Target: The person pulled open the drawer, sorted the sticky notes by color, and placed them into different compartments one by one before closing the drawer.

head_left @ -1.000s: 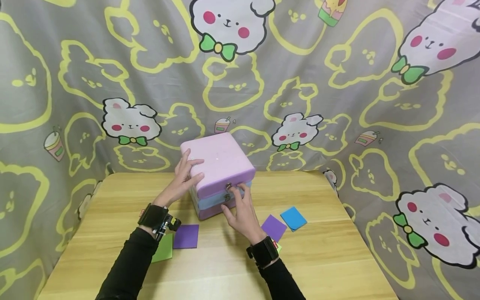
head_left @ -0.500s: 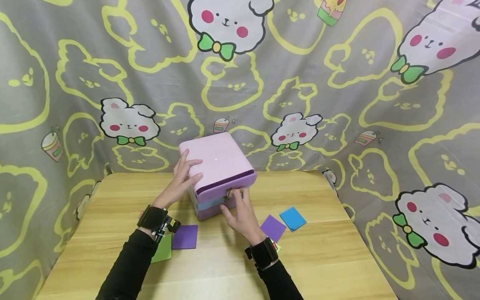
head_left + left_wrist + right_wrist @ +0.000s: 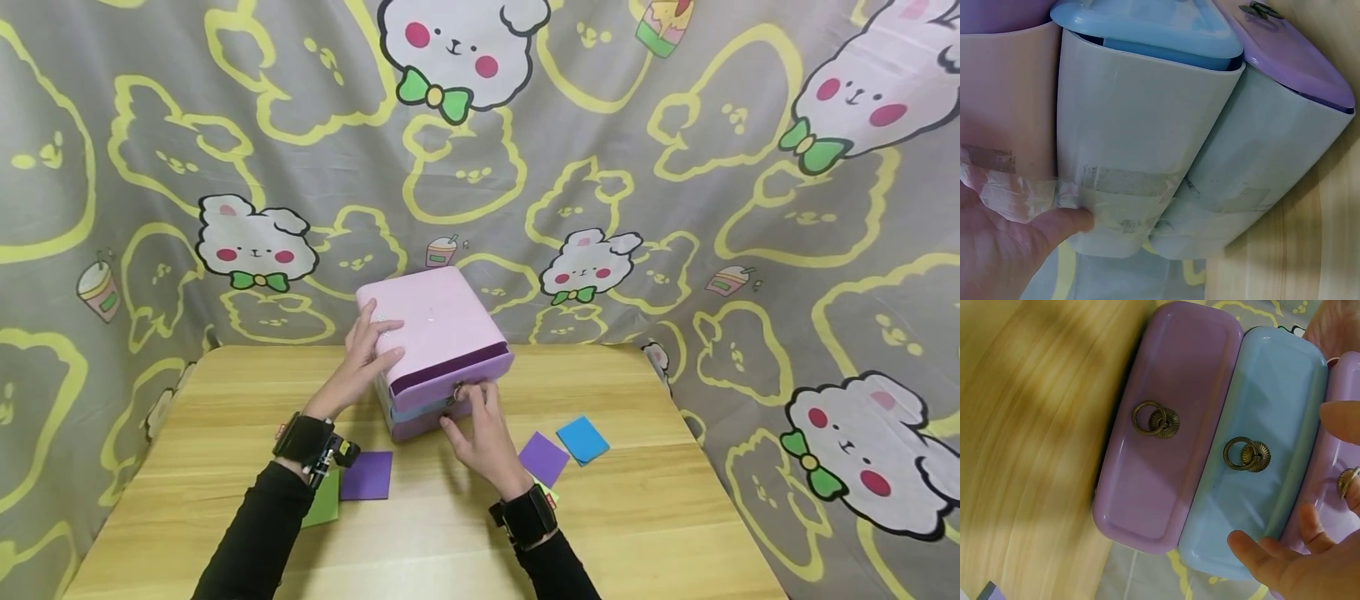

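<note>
A small drawer chest (image 3: pixel 435 321) with a pink top and stacked drawers stands on the table. Its purple top drawer (image 3: pixel 427 393) sits partly pulled out, a dark gap showing behind its front. My right hand (image 3: pixel 483 437) grips the brass ring pull (image 3: pixel 1345 483) of that drawer between thumb and finger. Below it the blue middle drawer (image 3: pixel 1254 412) and purple bottom drawer (image 3: pixel 1172 375) each carry a ring pull. My left hand (image 3: pixel 363 354) rests with spread fingers on the chest's top and left side. In the left wrist view its thumb lies along taped drawer casings (image 3: pixel 1141 125).
Left of centre on the wooden table (image 3: pixel 637 517) lie a purple square (image 3: pixel 367 475) and a green square (image 3: pixel 324 500). Near the right wrist are another purple square (image 3: pixel 543 458) and a blue square (image 3: pixel 582 440). A patterned curtain (image 3: pixel 480 183) hangs close behind the chest.
The top drawer has slid out towards me, opening the dark gap under the pink top. My right hand has come slightly nearer with the ring; the left hand has stayed on the chest.
</note>
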Tool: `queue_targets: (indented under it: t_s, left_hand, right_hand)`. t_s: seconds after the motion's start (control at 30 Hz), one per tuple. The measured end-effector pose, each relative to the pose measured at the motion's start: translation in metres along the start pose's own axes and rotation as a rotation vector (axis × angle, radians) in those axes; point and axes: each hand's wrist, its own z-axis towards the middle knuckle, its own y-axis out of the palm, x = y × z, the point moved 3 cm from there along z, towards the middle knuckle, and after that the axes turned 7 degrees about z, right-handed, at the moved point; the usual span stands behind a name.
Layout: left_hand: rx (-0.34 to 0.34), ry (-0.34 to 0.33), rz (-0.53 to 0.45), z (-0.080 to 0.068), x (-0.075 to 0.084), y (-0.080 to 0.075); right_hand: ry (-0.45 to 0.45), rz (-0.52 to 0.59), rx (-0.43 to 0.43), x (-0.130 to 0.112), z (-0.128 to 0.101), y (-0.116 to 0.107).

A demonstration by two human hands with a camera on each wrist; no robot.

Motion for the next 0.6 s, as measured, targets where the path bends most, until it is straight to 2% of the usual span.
queue_targets:
  t_s: [0.6]
  left_hand:
    - [0.015,-0.011,0.015,-0.001,0.001,0.002]
  right_hand:
    - [0.016,-0.017,0.007,-0.006,-0.012,-0.005]
